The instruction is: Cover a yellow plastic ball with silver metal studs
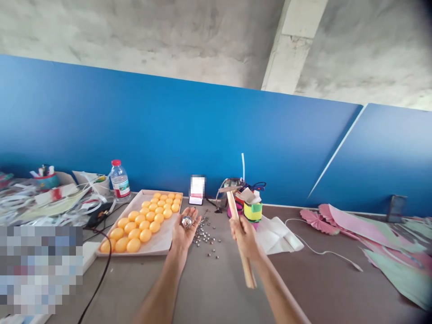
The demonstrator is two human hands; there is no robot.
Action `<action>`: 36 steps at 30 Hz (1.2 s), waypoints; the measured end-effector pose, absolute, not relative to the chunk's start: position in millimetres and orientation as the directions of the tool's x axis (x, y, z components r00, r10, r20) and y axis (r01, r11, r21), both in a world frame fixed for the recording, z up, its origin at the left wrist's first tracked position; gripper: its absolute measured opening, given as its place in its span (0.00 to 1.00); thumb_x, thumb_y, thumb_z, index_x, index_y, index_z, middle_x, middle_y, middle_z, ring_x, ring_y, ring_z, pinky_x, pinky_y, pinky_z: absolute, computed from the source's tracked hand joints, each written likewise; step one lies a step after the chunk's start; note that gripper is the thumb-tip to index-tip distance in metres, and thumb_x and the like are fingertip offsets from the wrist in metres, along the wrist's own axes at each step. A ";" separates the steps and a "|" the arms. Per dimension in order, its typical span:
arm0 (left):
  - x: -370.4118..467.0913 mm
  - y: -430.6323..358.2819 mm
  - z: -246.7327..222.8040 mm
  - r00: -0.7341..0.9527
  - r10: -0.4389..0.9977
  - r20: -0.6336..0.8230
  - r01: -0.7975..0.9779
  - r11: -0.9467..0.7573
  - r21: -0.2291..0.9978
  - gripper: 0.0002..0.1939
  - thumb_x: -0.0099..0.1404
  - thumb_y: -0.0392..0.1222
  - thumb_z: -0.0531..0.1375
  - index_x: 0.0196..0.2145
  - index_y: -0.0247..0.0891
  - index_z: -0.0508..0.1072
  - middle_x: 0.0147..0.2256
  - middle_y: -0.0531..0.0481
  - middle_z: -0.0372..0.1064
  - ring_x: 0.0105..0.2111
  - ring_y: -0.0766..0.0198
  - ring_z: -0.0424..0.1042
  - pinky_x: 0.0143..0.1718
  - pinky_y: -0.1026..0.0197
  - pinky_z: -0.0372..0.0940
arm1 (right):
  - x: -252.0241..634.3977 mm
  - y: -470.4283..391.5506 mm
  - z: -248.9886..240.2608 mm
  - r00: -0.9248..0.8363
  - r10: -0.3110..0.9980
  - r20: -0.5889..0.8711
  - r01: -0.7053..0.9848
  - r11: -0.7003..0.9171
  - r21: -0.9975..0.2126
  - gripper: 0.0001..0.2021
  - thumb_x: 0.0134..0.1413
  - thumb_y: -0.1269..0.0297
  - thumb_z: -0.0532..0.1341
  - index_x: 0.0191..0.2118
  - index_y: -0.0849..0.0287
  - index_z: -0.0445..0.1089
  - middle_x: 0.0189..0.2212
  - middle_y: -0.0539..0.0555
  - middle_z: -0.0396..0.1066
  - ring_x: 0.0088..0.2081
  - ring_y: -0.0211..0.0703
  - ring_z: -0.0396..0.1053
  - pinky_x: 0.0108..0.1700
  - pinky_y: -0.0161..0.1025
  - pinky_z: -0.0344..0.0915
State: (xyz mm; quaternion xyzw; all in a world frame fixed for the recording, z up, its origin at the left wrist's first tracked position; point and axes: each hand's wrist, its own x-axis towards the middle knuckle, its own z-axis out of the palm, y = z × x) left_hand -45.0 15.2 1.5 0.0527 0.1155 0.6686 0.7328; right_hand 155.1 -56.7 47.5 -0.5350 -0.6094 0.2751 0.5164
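Palm up and fingers spread, my left hand (185, 231) bears a small heap of shiny silver balls (186, 221). Loose silver balls (204, 234) lie scattered on the table just to its right. My right hand (245, 236) is closed around a pale wooden stick (248, 272), held at a slant above the table. A thin grey-brown strip shows at the stick's upper end; whether it is part of the stick I cannot tell. Left of my left hand is a shallow white tray (162, 246) with rows of orange balls (145, 220).
A phone (196, 191) stands upright against the blue partition (202, 130). Behind my right hand are a yellow-green container (252, 211) and white sheets (278, 236). A bottle (119, 182) and clutter stand left; pink and green paper (364, 227) lies right. A black cable (101, 279) crosses the front left.
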 end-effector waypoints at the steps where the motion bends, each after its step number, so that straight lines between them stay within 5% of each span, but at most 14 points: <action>1: -44.5 14.8 1.7 0.082 0.992 -0.100 -0.968 0.102 0.228 0.12 0.63 0.40 0.51 0.37 0.34 0.71 0.39 0.40 0.72 0.46 0.53 0.69 0.48 0.44 0.62 | 147.4 -59.8 48.9 0.086 0.940 0.330 0.333 0.285 -0.899 0.14 0.56 0.52 0.50 0.29 0.57 0.60 0.18 0.46 0.62 0.18 0.35 0.59 0.21 0.32 0.55; 8: -40.0 9.7 2.7 0.025 0.992 -0.125 -0.946 0.064 0.319 0.10 0.62 0.38 0.54 0.34 0.30 0.72 0.37 0.38 0.73 0.41 0.54 0.72 0.46 0.50 0.65 | 112.3 -67.6 30.8 -0.189 0.973 0.134 0.519 0.215 -0.828 0.14 0.53 0.57 0.52 0.21 0.56 0.54 0.14 0.45 0.58 0.17 0.33 0.55 0.20 0.31 0.48; 14: -40.3 11.9 2.3 0.042 0.995 -0.089 -0.956 0.065 0.286 0.09 0.61 0.36 0.54 0.32 0.29 0.73 0.36 0.39 0.73 0.42 0.54 0.72 0.46 0.51 0.65 | 109.1 -64.3 35.7 -0.058 0.965 0.255 0.603 0.237 -0.761 0.12 0.57 0.56 0.46 0.27 0.56 0.55 0.17 0.47 0.61 0.19 0.36 0.58 0.23 0.32 0.49; 18: -41.6 13.1 1.1 -0.027 0.989 -0.149 -0.940 0.025 0.339 0.09 0.60 0.35 0.55 0.27 0.30 0.73 0.33 0.41 0.74 0.37 0.59 0.73 0.43 0.56 0.67 | 107.5 -61.2 21.7 -0.127 0.976 0.175 0.648 0.215 -0.731 0.10 0.54 0.60 0.49 0.23 0.56 0.55 0.16 0.48 0.61 0.19 0.37 0.58 0.22 0.33 0.48; 25: -41.2 9.5 6.9 0.043 0.994 -0.097 -0.952 0.070 0.297 0.10 0.61 0.38 0.55 0.30 0.29 0.73 0.34 0.38 0.73 0.39 0.55 0.73 0.43 0.53 0.67 | 112.7 -48.6 36.5 -0.139 0.979 0.148 0.470 0.196 -0.861 0.15 0.56 0.51 0.46 0.28 0.57 0.58 0.18 0.47 0.61 0.19 0.35 0.58 0.22 0.31 0.52; 32: -40.2 11.8 2.3 -0.046 0.967 -0.250 -0.958 0.029 0.287 0.11 0.62 0.38 0.54 0.26 0.30 0.71 0.30 0.41 0.73 0.33 0.60 0.74 0.38 0.58 0.70 | 103.3 -46.3 20.5 -0.187 0.982 0.002 0.396 0.077 -0.915 0.17 0.52 0.48 0.49 0.25 0.57 0.57 0.15 0.45 0.56 0.17 0.34 0.54 0.20 0.31 0.52; 36: -38.4 14.0 4.4 -0.021 0.978 -0.207 -0.968 0.032 0.249 0.12 0.62 0.40 0.55 0.26 0.29 0.71 0.33 0.37 0.72 0.38 0.57 0.73 0.41 0.56 0.68 | 108.6 -47.1 25.3 -0.110 0.987 0.113 0.345 0.145 -0.927 0.18 0.55 0.48 0.46 0.30 0.57 0.59 0.18 0.46 0.58 0.19 0.34 0.55 0.21 0.31 0.52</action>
